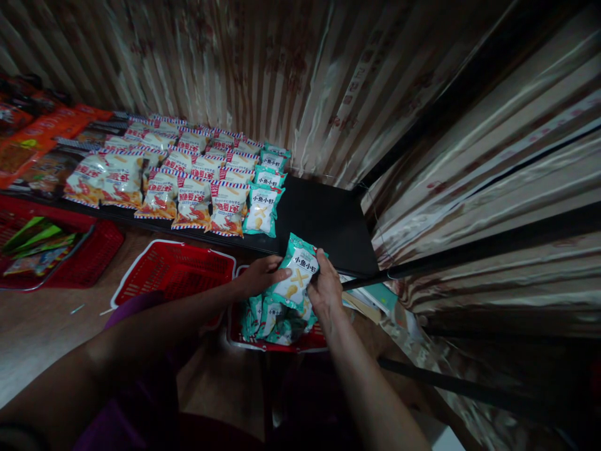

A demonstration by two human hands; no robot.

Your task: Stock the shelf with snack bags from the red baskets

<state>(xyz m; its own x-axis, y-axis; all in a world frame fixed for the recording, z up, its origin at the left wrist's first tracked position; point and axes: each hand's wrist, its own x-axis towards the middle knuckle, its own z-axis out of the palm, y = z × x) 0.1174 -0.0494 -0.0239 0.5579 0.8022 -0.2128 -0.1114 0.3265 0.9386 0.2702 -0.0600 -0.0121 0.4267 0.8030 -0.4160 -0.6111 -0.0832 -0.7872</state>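
Note:
A teal-and-white snack bag [297, 275] is held between both hands, above a red basket and in front of the black shelf. My left hand [263, 275] grips its left side, with the thumb on the front. Along the right edge, my right hand [325, 285] has its fingers wrapped round the bag. Below, more teal snack bags [270, 319] lie in the red basket [248, 344]. On the shelf, a short column of the same teal bags [261, 210] stands beside rows of white-and-orange snack bags [191, 200].
The black shelf [323, 216] runs along a striped curtain [282, 75]. Orange packets [42, 138] lie at its left end. Another red basket [173, 275] and one holding green packets [101, 250] stand on the floor. Black metal bars [451, 235] cross the right side.

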